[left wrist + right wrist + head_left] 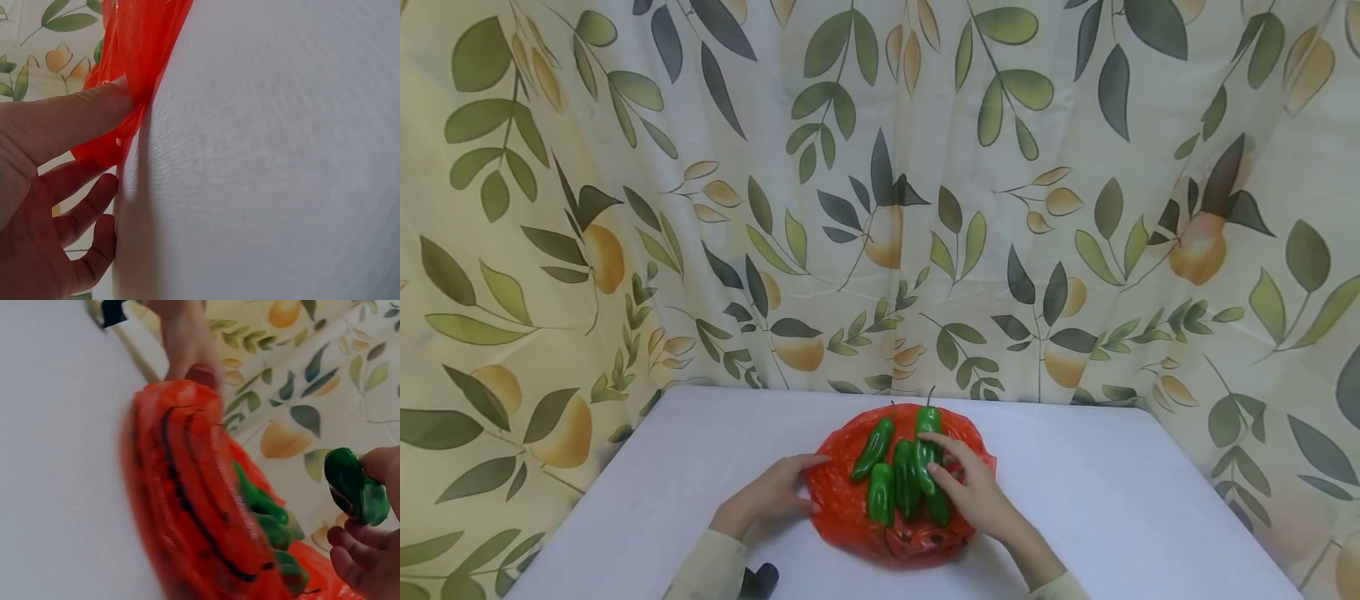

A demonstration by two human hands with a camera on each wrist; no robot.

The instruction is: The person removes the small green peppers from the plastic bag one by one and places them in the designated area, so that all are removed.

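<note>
A red plastic bag [838,508] lies spread on the white table, with several green peppers [880,493] on top of it. My left hand [773,492] is at the bag's left edge; in the left wrist view its thumb and index finger hold a fold of the red plastic [147,50], the other fingers loosely curled below. With my right hand [976,492] I pinch a green pepper [347,484] between thumb and fingers, raised off the bag in the right wrist view. From the head, this pepper overlaps those behind it.
The white tabletop [1112,500] extends on both sides of the bag. Behind it hangs a curtain [880,333] printed with leaves and fruit. A black object [760,581] shows by the left sleeve.
</note>
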